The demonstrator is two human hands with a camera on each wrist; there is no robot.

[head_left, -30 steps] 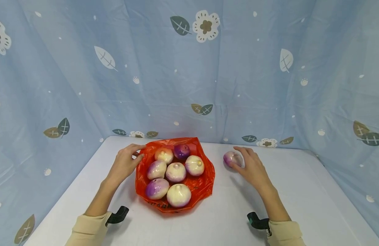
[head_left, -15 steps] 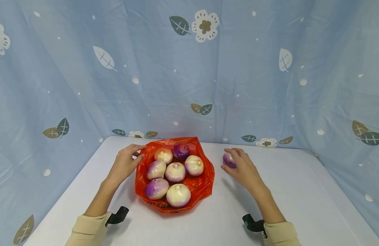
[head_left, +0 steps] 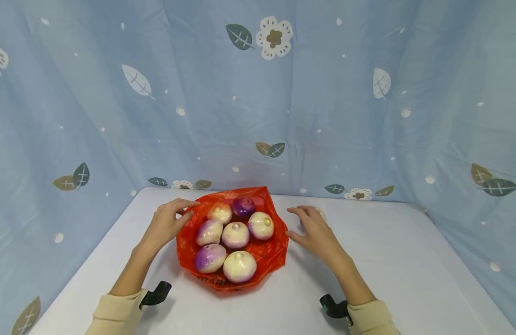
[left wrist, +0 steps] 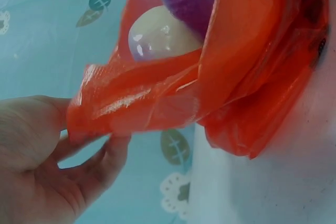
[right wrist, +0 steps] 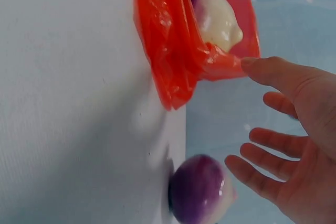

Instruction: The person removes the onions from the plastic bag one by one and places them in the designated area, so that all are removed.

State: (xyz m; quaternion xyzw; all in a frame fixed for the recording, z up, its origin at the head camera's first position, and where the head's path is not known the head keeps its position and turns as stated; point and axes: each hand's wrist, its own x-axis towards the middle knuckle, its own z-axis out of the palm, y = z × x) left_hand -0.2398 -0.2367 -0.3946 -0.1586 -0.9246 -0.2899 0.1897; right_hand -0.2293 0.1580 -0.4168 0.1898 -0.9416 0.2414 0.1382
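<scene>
A red plastic bag [head_left: 268, 253] lies wide open on the table, with several glossy purple-and-white onions [head_left: 236, 235] inside. At its left rim, my left hand [head_left: 163, 223] holds the plastic edge between thumb and fingers; the left wrist view shows the red film [left wrist: 131, 103] stretched from that hand. My right hand [head_left: 318, 235] is at the right rim, fingers spread. In the right wrist view its thumb [right wrist: 278, 74] touches the bag's edge while the other fingers hold nothing. A loose purple onion [right wrist: 198, 190] sits on the table beside those fingers, mostly hidden behind the hand in the head view.
The white table [head_left: 392, 260] reaches back to a blue curtain [head_left: 207, 93] with leaf and flower prints. Each wrist wears a black camera mount, one on the left [head_left: 157, 293] and one on the right [head_left: 334, 307].
My right hand has moved left, away from the loose onion and up to the bag's right rim. The left hand stays at the left rim. The head view has shifted slightly.
</scene>
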